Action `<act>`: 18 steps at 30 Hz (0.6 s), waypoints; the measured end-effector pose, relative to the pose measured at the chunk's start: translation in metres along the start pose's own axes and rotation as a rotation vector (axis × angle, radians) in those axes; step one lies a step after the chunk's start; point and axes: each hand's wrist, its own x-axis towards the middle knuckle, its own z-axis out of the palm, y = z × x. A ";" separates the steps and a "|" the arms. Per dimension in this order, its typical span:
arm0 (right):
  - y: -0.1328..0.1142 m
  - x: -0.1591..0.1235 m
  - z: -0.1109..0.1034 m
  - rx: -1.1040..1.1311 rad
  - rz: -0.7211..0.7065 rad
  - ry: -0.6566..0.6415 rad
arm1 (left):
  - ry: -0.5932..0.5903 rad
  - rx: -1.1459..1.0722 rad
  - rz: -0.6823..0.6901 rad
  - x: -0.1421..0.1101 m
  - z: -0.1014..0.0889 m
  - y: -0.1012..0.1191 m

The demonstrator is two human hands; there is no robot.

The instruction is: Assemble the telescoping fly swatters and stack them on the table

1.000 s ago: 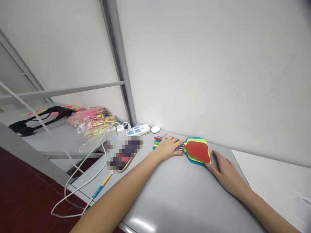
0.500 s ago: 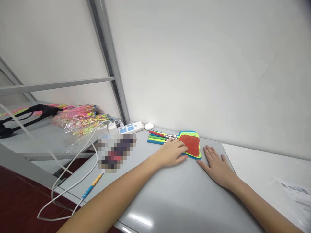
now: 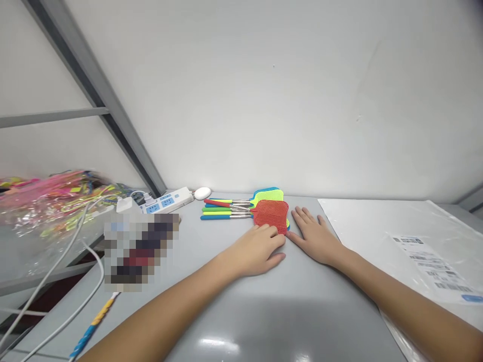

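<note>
A stack of small fly swatters [image 3: 269,213] lies on the grey table [image 3: 287,306] by the wall, a red mesh head on top, yellow-green and blue heads under it, and coloured handles [image 3: 222,209] pointing left. My left hand [image 3: 258,251] lies flat on the table just in front of the stack, fingertips at the red head's near edge. My right hand [image 3: 315,239] rests flat with fingers spread, just right of the stack. Neither hand holds anything.
A white power strip [image 3: 166,200] and a small white round object [image 3: 202,193] lie left of the swatters by the wall. White cables [image 3: 68,281] run off the left edge. A clear bag of bright items [image 3: 49,201] sits far left. A large plastic sheet with a label [image 3: 407,241] lies right.
My left hand has slid off the swatter handles toward me. My right hand has moved up beside the stack's right side. The view has swung to the right.
</note>
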 end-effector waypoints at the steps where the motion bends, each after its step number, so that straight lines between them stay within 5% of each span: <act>1: 0.000 0.000 0.000 0.003 -0.001 0.000 | -0.008 -0.010 -0.006 0.000 0.000 -0.001; 18: 0.000 -0.002 -0.002 0.020 -0.010 -0.004 | 0.146 0.072 -0.094 0.003 0.002 -0.029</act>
